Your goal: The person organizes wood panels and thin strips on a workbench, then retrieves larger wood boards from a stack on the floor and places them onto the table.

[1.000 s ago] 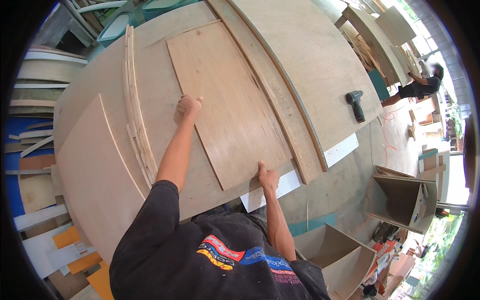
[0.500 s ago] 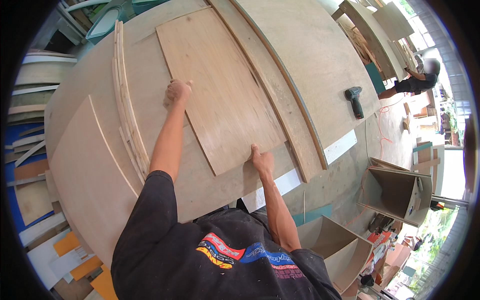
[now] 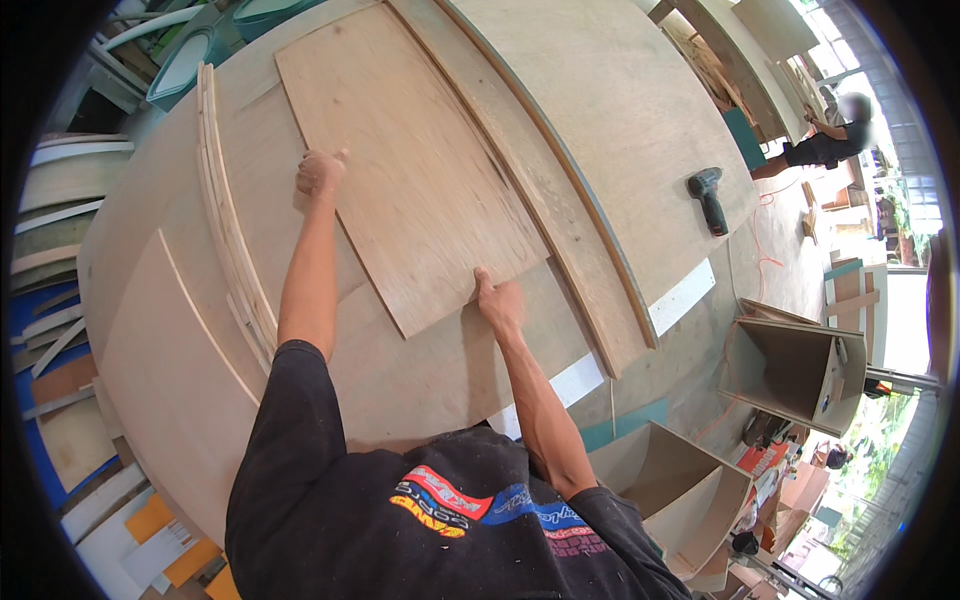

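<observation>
Both hands grip a thin plywood sheet [image 3: 410, 170] lying on a big stack of boards [image 3: 150, 300]: left hand [image 3: 320, 172] at nine o'clock, right hand [image 3: 498, 300] at six. The sheet has slid up toward twelve, further from the person.

Bright, even daylight enters from the open right side, where the view glares white; shadows stay soft, and straight edges bend toward the black fisheye rim.

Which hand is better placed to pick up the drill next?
Probably the right hand: it rests on the plywood sheet's lower edge, nearer the drill; the left hand grips the sheet's far side.
</observation>
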### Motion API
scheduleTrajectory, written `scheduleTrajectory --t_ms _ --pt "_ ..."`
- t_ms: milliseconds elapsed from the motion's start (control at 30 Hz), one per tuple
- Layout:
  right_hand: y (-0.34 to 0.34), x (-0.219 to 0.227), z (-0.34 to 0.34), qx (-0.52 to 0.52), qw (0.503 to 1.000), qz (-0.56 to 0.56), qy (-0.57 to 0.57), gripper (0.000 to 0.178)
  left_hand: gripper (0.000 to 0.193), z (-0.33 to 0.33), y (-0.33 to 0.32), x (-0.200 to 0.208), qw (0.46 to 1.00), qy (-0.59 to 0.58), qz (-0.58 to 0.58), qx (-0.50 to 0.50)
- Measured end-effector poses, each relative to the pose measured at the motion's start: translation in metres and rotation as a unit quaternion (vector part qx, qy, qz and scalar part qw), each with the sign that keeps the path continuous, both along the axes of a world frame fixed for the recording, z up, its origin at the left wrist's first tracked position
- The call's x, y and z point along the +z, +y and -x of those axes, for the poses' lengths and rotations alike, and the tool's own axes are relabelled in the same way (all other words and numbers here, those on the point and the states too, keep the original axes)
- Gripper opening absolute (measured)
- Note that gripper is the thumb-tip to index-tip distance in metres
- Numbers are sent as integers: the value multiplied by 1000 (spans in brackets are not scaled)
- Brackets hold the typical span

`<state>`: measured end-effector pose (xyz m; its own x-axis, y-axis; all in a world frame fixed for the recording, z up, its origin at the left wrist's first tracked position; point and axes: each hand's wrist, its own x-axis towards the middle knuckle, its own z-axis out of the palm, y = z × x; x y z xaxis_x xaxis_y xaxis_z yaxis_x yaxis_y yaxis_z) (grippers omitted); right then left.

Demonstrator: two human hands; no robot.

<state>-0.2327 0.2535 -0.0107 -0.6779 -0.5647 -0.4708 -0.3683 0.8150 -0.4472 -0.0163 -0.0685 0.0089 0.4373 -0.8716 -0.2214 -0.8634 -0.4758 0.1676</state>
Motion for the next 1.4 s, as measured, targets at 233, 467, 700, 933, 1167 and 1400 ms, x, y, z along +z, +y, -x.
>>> scheduleTrajectory --t_ms 233,467,700,933,1167,1400 --pt "-41 18 -5 16 998 -27 -50 72 62 -7 -35 2 1000 5 6 18" --pt "-66 13 -12 13 999 -1 -31 70 65 -12 -63 9 999 28 -20 9" --pt "-80 -4 -12 6 997 63 -31 73 68 1 -67 6 997 -34 66 -29" --pt "-82 5 -18 2 999 42 -20 74 48 59 -88 -29 939 109 137 -296" --pt "-88 8 -13 25 998 34 -41 74 52 150 -68 -12 822 -93 105 -553" --pt "-99 10 -16 19 997 33 -67 72 54 173 -71 -15 835 -204 90 -504"
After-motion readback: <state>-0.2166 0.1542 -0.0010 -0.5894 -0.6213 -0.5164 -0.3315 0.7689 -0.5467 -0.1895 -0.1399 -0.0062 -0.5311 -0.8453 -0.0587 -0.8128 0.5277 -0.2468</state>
